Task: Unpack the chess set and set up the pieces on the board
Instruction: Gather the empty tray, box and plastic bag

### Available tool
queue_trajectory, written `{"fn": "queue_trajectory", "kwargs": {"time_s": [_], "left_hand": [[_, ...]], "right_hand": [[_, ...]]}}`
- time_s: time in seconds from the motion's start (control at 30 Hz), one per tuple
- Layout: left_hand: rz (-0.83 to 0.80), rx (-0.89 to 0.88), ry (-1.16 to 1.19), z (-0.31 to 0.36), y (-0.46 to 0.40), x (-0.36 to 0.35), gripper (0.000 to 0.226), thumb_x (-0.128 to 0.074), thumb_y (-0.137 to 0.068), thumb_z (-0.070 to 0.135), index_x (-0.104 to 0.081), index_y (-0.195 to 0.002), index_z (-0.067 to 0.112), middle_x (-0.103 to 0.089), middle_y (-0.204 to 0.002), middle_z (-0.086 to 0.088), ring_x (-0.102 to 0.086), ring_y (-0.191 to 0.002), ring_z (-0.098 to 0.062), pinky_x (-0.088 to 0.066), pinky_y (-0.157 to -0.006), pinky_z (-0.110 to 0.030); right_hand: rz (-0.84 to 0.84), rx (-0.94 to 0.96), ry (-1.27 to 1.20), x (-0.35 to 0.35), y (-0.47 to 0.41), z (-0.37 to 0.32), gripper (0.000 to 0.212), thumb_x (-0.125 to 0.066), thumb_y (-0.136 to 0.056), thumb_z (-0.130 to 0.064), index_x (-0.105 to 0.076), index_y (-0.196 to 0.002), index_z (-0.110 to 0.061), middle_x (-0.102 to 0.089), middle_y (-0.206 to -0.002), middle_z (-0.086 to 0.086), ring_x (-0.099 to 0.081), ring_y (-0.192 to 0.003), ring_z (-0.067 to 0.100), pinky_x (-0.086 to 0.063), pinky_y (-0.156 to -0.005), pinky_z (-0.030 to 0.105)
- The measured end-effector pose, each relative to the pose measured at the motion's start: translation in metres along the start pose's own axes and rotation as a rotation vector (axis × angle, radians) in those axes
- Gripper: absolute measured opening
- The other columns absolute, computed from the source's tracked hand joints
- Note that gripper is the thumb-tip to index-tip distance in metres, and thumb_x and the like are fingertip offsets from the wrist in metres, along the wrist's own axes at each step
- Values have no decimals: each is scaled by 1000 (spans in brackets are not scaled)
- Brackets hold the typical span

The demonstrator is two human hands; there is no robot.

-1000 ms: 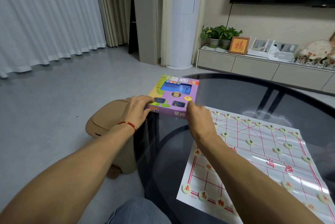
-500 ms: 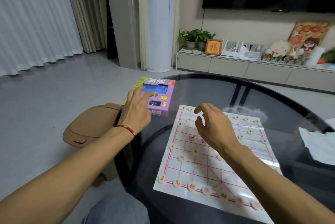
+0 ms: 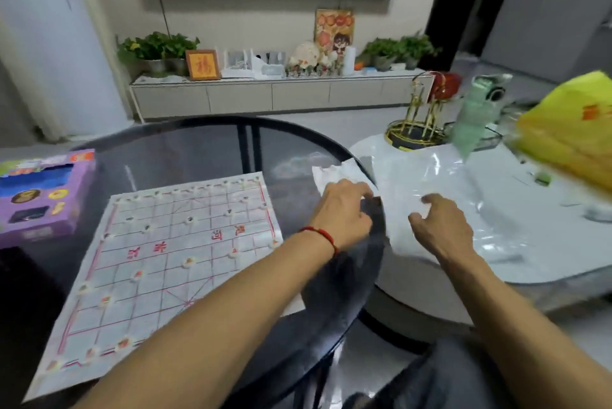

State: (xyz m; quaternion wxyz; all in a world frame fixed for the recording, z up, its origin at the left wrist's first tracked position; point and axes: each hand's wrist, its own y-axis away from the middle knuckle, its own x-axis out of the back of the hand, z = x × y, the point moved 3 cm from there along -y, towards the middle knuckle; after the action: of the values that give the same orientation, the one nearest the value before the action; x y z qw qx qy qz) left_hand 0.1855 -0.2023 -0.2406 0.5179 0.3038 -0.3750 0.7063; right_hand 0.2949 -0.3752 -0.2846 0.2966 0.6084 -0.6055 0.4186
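A paper chess board lies flat on the round dark glass table, with several pale round pieces on its lines. The purple chess box lies at the table's left edge, away from both hands. A crumpled clear plastic wrapper spans the gap between the glass table and the white table. My left hand, red cord at the wrist, pinches the wrapper's near left edge with curled fingers. My right hand rests on the wrapper with loosely bent fingers. The frame is blurred.
On the white table stand a yellow bag, a pale green packet and a gold wire stand. A low cabinet with plants and frames runs along the far wall.
The view swung right. My left hand left the purple box and crossed over the board to the plastic wrapper. My right hand moved off the board onto the wrapper.
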Motion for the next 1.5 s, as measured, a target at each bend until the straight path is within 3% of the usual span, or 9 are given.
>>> {"fn": "queue_trajectory", "kwargs": {"time_s": [0.17, 0.5, 0.67, 0.83, 0.93, 1.07, 1.3, 1.4, 1.5], "left_hand": [[-187, -7, -40, 43, -17, -55, 52, -59, -82, 10, -58, -132, 20, -56, -125, -9, -42, -126, -29, -47, -100, -43], [-162, 156, 100, 48, -43, -61, 52, -56, -95, 33, -51, -141, 10, -53, -143, -11, -47, -133, -28, -39, -111, -36], [-209, 603, 782, 46, -53, -50, 99, -65, -75, 72, -37, -148, 11, -45, -148, -12, -51, -128, -34, -50, -101, -47], [-282, 780, 1255, 63, -42, -45, 52, -79, -84, 27, -54, -126, 9, -51, -134, -17, -62, -111, -37, -62, -66, -40], [-235, 707, 1263, 70, -31, -47, 23, -66, -83, -15, -64, -104, -5, -62, -122, -25, -66, -96, -34, -60, -76, -37], [-228, 497, 1276, 83, -24, -25, 92, -56, -76, -27, -35, -153, 19, -55, -141, -17, -59, -118, -41, -55, -93, -52], [-22, 151, 1316, 76, 2, 73, 93, -48, -73, -36, -41, -149, 18, -67, -126, -16, -68, -105, -29, -60, -83, -37], [84, 129, 1304, 48, 26, 123, 81, -47, -75, -33, -49, -141, 14, -72, -114, -15, -71, -95, -27, -60, -82, -38], [134, 146, 1363, 2, 50, 170, 52, -56, -89, -10, -58, -136, 14, -67, -124, -18, -64, -116, -36, -50, -101, -50]], "right_hand": [[-247, 0, 152, -29, -11, 71, 41, -56, -93, -43, -56, -132, -32, -54, -139, 6, -49, -128, 28, -38, -104, 48], [243, 31, -307, 13, -1, 109, 8, -73, -85, -12, -76, -88, -20, -69, -87, 4, -64, -92, 27, -46, -80, 33], [539, 324, -293, 71, 58, 96, 13, -77, -84, -2, -74, -91, -13, -67, -86, 0, -62, -83, 26, -51, -76, 38], [610, 610, -126, 96, 106, 91, 9, -77, -83, 1, -75, -89, -5, -72, -89, 5, -63, -83, 28, -51, -79, 35], [552, 726, 11, 99, 123, 97, 8, -73, -91, -5, -75, -98, -4, -72, -98, 6, -64, -89, 28, -52, -83, 33], [490, 708, 78, 115, 138, 108, 21, -71, -94, -22, -73, -109, -7, -70, -108, 7, -65, -100, 24, -55, -86, 35], [232, 42, -399, 165, 74, 65, 66, -57, -95, -53, -40, -146, -15, -49, -143, 8, -48, -131, 28, -42, -107, 43], [-214, -155, -837, 153, 45, 11, 74, -68, -93, -42, -34, -149, -8, -64, -125, 15, -71, -100, 29, -60, -81, 42], [-291, 64, -900, 139, 41, -51, 22, -64, -92, -7, -64, -113, 1, -72, -91, 15, -69, -72, 25, -57, -62, 31]]}}
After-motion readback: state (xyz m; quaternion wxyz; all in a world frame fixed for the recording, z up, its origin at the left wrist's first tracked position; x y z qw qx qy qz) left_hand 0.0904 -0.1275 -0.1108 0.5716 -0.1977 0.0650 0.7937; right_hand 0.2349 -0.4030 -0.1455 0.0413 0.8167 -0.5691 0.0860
